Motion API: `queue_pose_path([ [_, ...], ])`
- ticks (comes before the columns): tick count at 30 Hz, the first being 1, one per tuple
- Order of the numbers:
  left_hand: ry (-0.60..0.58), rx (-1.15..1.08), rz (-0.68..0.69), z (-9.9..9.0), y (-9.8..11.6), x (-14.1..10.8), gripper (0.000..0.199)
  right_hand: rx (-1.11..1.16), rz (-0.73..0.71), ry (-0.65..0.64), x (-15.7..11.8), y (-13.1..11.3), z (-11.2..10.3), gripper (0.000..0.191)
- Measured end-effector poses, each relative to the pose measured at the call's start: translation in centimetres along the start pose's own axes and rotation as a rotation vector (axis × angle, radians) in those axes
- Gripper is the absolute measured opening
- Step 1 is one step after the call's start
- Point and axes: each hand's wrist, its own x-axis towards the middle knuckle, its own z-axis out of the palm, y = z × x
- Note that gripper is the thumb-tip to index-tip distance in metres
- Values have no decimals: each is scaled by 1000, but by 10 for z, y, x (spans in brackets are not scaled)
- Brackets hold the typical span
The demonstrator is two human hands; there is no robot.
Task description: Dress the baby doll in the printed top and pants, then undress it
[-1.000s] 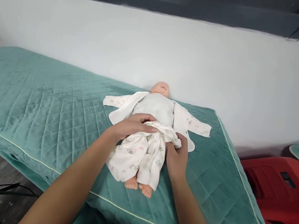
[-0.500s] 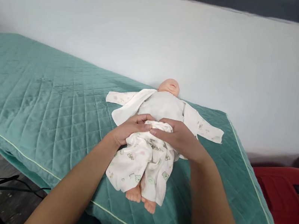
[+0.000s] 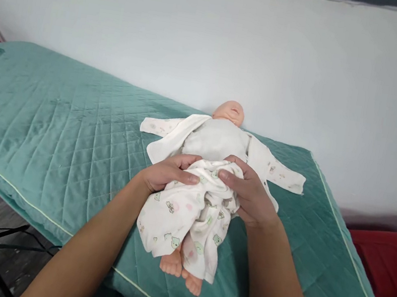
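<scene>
both hands are working at the doll's [image 3: 218, 139] waist. l hand [image 3: 169, 171] is pinching the printed pants [image 3: 173, 210] near the waist edge, thumb lying on top & fingers curling over the far side. r hand [image 3: 253, 195] is doing the same opp., thumb pressing in. both grips are closing on bunched cloth, w/ only fabric thickness btwn thumb & fingers; fingertips underneath aren't showing, so can't tell how deep they're reaching. two-sided hold is prob. sharing the pull evenly & stopping the loose waist slipping, imo.

pants are sitting over the doll's lower body & legs, w/ bare feet [image 3: 170, 263] poking out of the hems twd the person. doll is lying on its back on the green quilted cover [image 3: 70, 148], head nr the wall [image 3: 201, 38]; feet-first placement is prob. putting the waist w/in easy reach of both arms. white jacket [image 3: 169, 143] is lying open, sleeves spreading out either side, so front panels are mostly clearing the torso; can't tell if arms are filling the sleeves.
</scene>
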Motion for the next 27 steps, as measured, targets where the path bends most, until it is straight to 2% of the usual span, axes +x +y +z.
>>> queue_pose_path([
  [4, 7, -51, 28, 0, -1, 0, 33, -118, -20, -29, -1, 0, 0, 29],
  [7, 42, -38, 42, 0, 0, 0, 34, -299, -57, -54, -3, -2, 1, 32],
  [12, 114, -16, 75, 0, -2, 0, 37, -508, -88, -171, -5, -6, 3, 48],
  [15, 126, -19, 101, 1, -3, 1, 36, -546, -110, -204, -6, -7, 3, 57],
  [22, 213, -36, 193, 2, -8, 5, 33, -565, -184, -193, -7, -6, 14, 76],
  [27, 218, 11, 184, 1, -8, 6, 42, -484, -161, -142, -7, -4, 12, 64],
])
